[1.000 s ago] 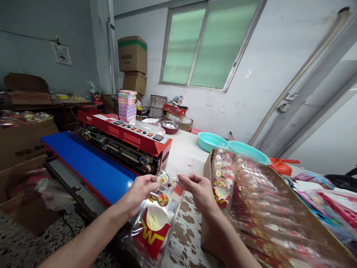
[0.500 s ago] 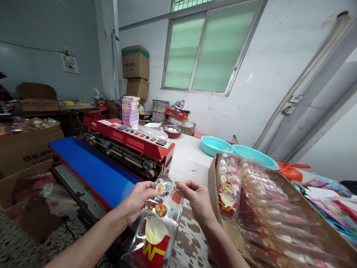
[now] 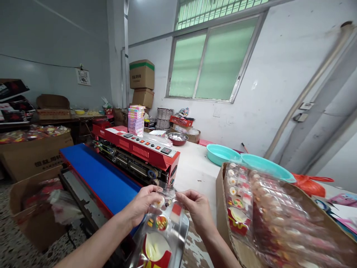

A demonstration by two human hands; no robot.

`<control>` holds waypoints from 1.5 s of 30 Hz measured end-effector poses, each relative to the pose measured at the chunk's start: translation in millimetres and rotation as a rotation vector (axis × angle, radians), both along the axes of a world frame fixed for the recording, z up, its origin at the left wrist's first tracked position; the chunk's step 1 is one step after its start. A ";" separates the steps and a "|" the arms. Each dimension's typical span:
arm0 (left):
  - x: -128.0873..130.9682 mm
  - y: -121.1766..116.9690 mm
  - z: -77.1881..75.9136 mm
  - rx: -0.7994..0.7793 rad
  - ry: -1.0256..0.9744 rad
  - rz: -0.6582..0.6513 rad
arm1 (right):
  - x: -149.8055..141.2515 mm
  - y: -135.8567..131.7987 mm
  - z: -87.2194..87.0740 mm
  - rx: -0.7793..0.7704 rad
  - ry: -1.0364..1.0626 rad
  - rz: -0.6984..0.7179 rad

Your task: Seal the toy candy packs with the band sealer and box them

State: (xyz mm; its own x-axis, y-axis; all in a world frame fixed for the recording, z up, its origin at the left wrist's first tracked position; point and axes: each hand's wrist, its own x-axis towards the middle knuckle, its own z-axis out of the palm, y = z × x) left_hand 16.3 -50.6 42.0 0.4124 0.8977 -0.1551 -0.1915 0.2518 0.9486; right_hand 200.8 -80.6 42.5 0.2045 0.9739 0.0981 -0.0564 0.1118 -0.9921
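Note:
A clear plastic candy packet [image 3: 161, 232] with a red fries-style carton and small sweets inside hangs between my hands. My left hand [image 3: 142, 206] pinches its top left corner, fingers closed. The top right corner is pinched by my right hand [image 3: 196, 210]. The packet's open top sits just in front of the red band sealer [image 3: 139, 149] and the near end of its blue conveyor belt [image 3: 97, 173].
A cardboard box [image 3: 231, 238] full of the same packets stands at my right. Two teal basins [image 3: 223, 153] lie on the white table behind it. Cardboard boxes with packets [image 3: 33, 156] sit on the floor at left. A stack of pastel boxes [image 3: 136, 120] rests on the sealer.
The camera has tilted upward, so hands and packet sit lower in view. Both hands kept their pinch on the packet's top edge and drew slightly closer to the sealer.

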 end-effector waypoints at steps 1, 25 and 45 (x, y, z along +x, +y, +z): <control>-2.1 -1.0 -0.9 -0.001 -0.017 -0.015 | 1.8 0.8 -0.9 -0.002 0.008 -0.006; -13.6 0.3 -17.2 -0.093 0.087 -0.062 | 2.7 4.7 -17.5 -0.071 0.118 0.007; 16.8 58.1 -35.3 -0.071 0.159 0.314 | -11.7 24.9 -21.7 -0.153 0.109 -0.021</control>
State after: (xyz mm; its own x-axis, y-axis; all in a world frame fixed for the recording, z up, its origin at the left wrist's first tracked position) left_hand 33.1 7.6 6.7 0.0838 0.9615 -0.2618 -0.1210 0.2706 0.9551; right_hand 189.1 -55.7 20.8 0.2265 0.9711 -0.0746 -0.1639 -0.0375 -0.9858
